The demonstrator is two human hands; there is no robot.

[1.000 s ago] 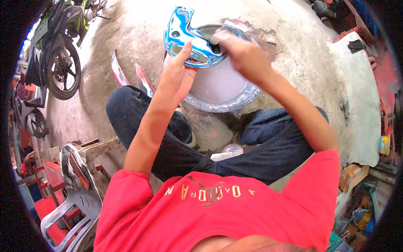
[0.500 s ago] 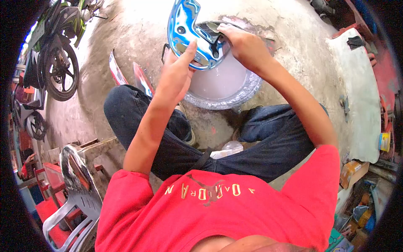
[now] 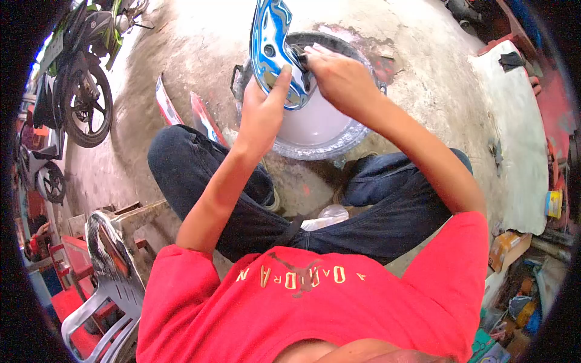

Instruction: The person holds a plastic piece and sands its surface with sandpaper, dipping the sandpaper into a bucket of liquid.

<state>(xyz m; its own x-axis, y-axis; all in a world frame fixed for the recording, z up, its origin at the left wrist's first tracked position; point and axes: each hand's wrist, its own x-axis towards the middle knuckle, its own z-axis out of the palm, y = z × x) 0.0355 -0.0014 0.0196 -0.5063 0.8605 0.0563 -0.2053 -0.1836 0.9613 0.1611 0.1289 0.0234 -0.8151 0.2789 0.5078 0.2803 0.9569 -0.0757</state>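
A glossy curved panel with a blue, white and silver pattern is held over a round basin of cloudy liquid. My left hand grips its lower edge, thumb on the patterned face and fingers behind it. At the panel's right edge, my right hand is closed with its fingertips bent around something I cannot make out. Two red and white panels lie on the floor left of the basin, near my knee.
Motorcycles stand at the upper left. A grey plastic chair is at the lower left. On the right are a long pale panel, a cardboard box and a yellow container. A clear plastic bag lies between my legs.
The patterned panel has tilted more upright and turned edge-on, its lower end shifting slightly right. My right hand has moved a little left and down along with it.
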